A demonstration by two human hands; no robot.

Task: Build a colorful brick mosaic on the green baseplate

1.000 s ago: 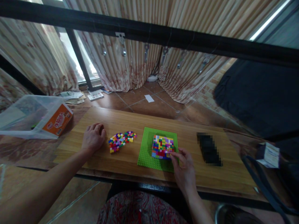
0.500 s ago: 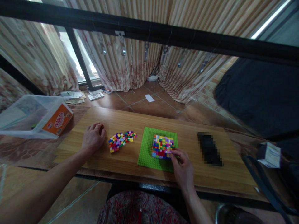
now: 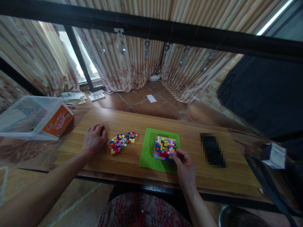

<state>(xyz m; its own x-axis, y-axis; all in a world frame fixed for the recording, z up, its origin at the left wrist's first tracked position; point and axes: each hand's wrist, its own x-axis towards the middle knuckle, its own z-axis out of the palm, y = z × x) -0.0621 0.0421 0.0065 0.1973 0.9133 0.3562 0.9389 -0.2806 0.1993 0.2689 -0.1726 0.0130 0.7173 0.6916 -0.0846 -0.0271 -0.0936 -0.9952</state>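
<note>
A block built of small multicoloured toy bricks [image 3: 164, 146] sits on a green baseplate [image 3: 148, 154]. My right hand [image 3: 186, 167] is at the block's near right corner, thumb and forefinger closed against its edge. Whether a single loose brick is between those fingertips is too small to make out. To the left, my left hand [image 3: 94, 138] rests on the table, palm down, its fingers loosely curved and holding nothing visible. Loose toy bricks [image 3: 119, 142] lie in a spread pile between that hand and the baseplate.
The wooden table [image 3: 118, 121] also bears a dark pixelated object [image 3: 213, 149] at right. A clear plastic bin [image 3: 33, 118] with an orange label stands at left. A black bar [image 3: 151, 26] crosses above. Papers [image 3: 74, 97] lie on the floor near the curtains [image 3: 127, 69].
The view has shifted very slightly. My right hand stays at the block's corner with little visible movement, and my left hand rests in the same place.
</note>
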